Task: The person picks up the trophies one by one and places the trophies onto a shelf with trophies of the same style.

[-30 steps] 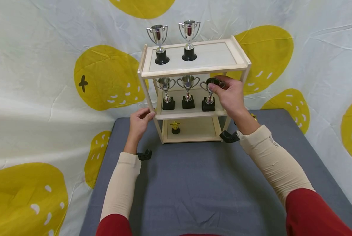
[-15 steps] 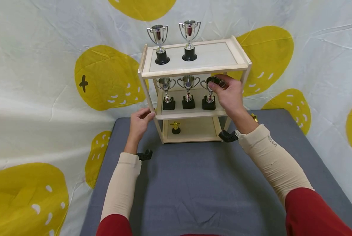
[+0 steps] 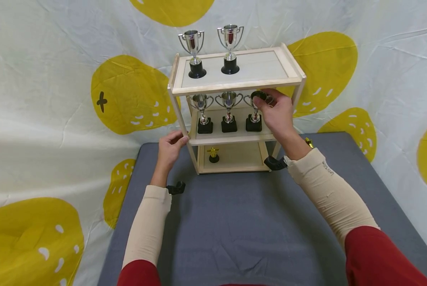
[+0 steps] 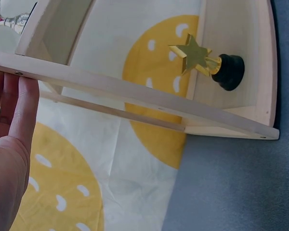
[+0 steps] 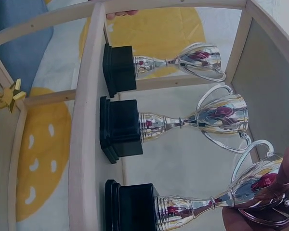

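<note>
My right hand [image 3: 278, 113] grips the cup of a silver trophy [image 5: 183, 207] by its rim, thumb in front. That trophy's black square base is on or just above the middle shelf, at the right end of a row. Two like trophies stand beside it, a middle one [image 3: 229, 111] and a left one [image 3: 202, 113]. My left hand [image 3: 170, 149] holds the left front post of the small wooden shelf rack [image 3: 235, 140] between thumb and fingers, at middle-shelf height. In the left wrist view, straight fingers [image 4: 21, 108] lie against the post; the thumb is out of sight there.
Two silver trophies, one left [image 3: 195, 55] and one right [image 3: 230, 49], stand on the top shelf. A gold star trophy [image 4: 195, 57] is on the bottom shelf. Another gold object [image 3: 309, 142] shows partly behind my right forearm, on the grey-covered table [image 3: 217, 222]. Patterned cloth hangs behind.
My right hand has moved slightly back and up with the right-hand trophy, whose base now sits a little farther in, level with the row. My left hand stays on the post.
</note>
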The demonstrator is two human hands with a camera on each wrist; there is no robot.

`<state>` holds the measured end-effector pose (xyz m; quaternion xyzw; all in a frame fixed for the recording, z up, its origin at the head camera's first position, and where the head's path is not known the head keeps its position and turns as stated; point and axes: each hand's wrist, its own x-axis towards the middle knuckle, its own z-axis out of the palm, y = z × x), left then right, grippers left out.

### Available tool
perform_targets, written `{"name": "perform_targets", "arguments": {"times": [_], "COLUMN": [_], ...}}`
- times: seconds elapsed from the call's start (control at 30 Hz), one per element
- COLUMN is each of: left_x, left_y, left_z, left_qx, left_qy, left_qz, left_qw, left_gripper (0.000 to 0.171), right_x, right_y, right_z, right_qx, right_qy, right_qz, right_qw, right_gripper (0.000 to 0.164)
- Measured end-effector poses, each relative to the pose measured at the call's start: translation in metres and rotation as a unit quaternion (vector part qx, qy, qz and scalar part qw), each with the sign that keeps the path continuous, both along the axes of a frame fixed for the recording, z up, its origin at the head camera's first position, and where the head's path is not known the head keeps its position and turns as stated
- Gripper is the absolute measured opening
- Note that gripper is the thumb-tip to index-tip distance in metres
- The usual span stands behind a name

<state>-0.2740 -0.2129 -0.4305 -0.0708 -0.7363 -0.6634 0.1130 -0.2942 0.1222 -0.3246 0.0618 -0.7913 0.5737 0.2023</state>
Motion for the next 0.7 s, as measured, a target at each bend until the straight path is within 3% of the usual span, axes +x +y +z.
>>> {"name": "perform_targets", "arguments": {"times": [0.7], "left_x": [-0.001], "left_y": [-0.0003], "left_z": [-0.0014], "left_qx": [-0.005], "left_qy": [-0.001], "left_qz": [0.004], "left_qw": [1.0], "left_gripper": [0.031], "right_x": [-0.0076], "right_y": [-0.0007], "right_z": [0.0013], "right_qx": [0.016], "right_qy": [0.003], "right_qz": [-0.019], "right_qw": [1.0], "right_gripper": [0.034]}}
